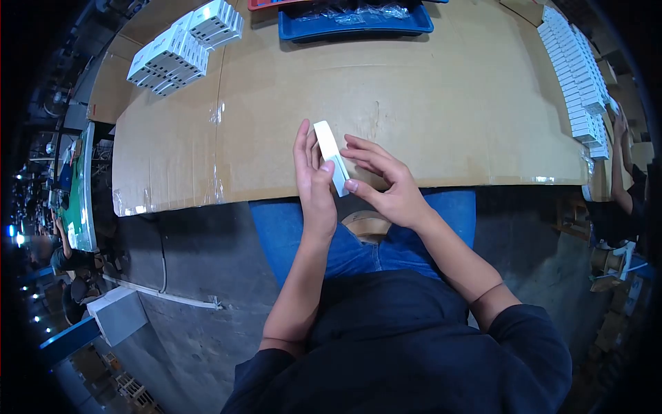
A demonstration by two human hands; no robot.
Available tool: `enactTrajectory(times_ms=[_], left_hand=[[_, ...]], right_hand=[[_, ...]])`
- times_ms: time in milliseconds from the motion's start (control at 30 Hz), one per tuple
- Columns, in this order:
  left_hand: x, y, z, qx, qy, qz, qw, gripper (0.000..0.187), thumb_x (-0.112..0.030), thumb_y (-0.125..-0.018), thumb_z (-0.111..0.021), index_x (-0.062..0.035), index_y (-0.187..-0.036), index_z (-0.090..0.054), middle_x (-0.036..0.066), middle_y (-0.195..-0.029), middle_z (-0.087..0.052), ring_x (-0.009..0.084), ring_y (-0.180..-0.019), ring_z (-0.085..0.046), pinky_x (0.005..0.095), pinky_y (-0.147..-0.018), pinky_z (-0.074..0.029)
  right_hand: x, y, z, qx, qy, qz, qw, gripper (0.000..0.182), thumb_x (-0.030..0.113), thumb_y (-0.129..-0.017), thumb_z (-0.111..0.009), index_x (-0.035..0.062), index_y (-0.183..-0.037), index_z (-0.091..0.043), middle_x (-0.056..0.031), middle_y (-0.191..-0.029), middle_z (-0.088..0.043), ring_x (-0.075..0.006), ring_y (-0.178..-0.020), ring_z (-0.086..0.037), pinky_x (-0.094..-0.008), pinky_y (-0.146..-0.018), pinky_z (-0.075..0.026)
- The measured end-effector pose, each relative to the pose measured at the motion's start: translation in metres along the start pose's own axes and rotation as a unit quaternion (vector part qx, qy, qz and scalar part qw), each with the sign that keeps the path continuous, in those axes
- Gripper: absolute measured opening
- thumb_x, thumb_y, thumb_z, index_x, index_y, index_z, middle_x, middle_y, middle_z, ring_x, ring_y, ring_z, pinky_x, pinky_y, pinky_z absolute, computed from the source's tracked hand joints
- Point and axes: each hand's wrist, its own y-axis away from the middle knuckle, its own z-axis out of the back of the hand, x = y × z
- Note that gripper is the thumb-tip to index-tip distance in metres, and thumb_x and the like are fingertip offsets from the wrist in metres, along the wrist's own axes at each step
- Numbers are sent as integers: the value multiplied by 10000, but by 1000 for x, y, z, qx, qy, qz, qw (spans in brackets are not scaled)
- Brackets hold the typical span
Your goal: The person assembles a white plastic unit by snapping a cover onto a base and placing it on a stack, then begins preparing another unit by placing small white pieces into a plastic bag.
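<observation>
A slim white box [332, 157], narrow side up and leaning slightly, is held over the table's front edge. My left hand [316, 190] grips it from the left, its thumb pressed on the near part and its fingers along the far side. At the box's right side is my right hand [387, 185], with the thumb at the lower corner and the curled fingertips against the edge higher up. The palm-side face of the box is hidden by the left hand.
The table [289, 90] is covered with taped cardboard. Stacked white boxes [172, 58] stand at the far left, and a long stack of white boxes [576, 79] lines the right edge. A blue tray [355, 29] with clear plastic wrap sits at the back. Other people work at both sides.
</observation>
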Motion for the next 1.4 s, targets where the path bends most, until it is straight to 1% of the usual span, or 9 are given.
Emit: enactTrajectory(times_ms=[167,267,333,367,467,767,1100,1267,1400], left_hand=[[0,8,-13,88,43,-5,995,898,-298,-882,-557,-31,-1644,-165,187,-1629,-296,295,-1495,-351,402,-1228,-295],[-5,15,-22,107,64,11,992,908,-440,-935,-531,-23,-1647,-151,173,-1638,-307,291,-1528,-307,409,-1246,-245],[-8,17,-19,99,112,85,985,796,-528,-1057,-412,-37,-1644,-194,148,-1634,-333,273,-1509,-336,410,-1228,-279],[-24,17,-21,74,97,180,976,740,-595,-1101,-293,-51,-1602,-306,117,-1560,-441,252,-1425,-455,409,-1166,-383],[-42,15,-19,61,127,320,937,681,-593,-1097,-347,-60,-1515,-424,100,-1414,-569,228,-1297,-576,367,-1063,-492],[-33,24,-32,30,130,288,948,697,-608,-1095,-342,-39,-1487,-431,118,-1319,-590,204,-1209,-608,343,-971,-530],[-28,23,-26,30,150,302,941,628,-580,-1095,-375,-92,-1482,-454,81,-1320,-602,192,-1215,-597,392,-1024,-494],[-33,19,-29,4,169,289,942,590,-532,-1107,-374,-100,-1503,-439,79,-1338,-599,199,-1242,-587,395,-1065,-481],[-17,13,-19,38,34,77,996,623,-370,-1036,-430,-31,-1554,-358,148,-1408,-514,256,-1308,-531,407,-1126,-411]], right_hand=[[-5,-4,-3,-57,-99,39,993,623,284,-943,-771,-4,-1440,-531,-215,-1502,-520,-334,-1413,-507,-431,-1145,-421],[-8,-6,2,-79,20,145,986,705,317,-941,-765,-12,-1491,-471,-225,-1460,-520,-338,-1365,-525,-436,-1124,-433],[3,-7,6,-89,83,162,979,746,323,-899,-784,-2,-1497,-478,-241,-1427,-505,-372,-1304,-537,-452,-1092,-453],[4,-7,9,-89,84,162,979,746,323,-899,-784,-2,-1497,-478,-241,-1427,-505,-372,-1304,-537,-452,-1092,-453],[3,-7,12,-13,175,206,963,793,337,-863,-783,-5,-1507,-473,-259,-1425,-481,-402,-1278,-535,-466,-1069,-467],[-19,-9,4,-61,190,300,933,824,552,-946,-660,-101,-1430,-527,-314,-1379,-533,-440,-1215,-603,-469,-1003,-532],[-21,-10,8,-33,122,280,952,783,532,-998,-603,-104,-1447,-510,-324,-1397,-509,-448,-1257,-586,-467,-1056,-496],[-12,-15,12,-19,114,243,963,656,435,-1048,-578,-47,-1485,-493,-261,-1433,-512,-396,-1291,-574,-447,-1112,-444],[0,-8,-3,-131,-59,55,988,565,375,-1074,-564,-18,-1476,-508,-204,-1422,-550,-301,-1298,-577,-412,-1101,-449]])
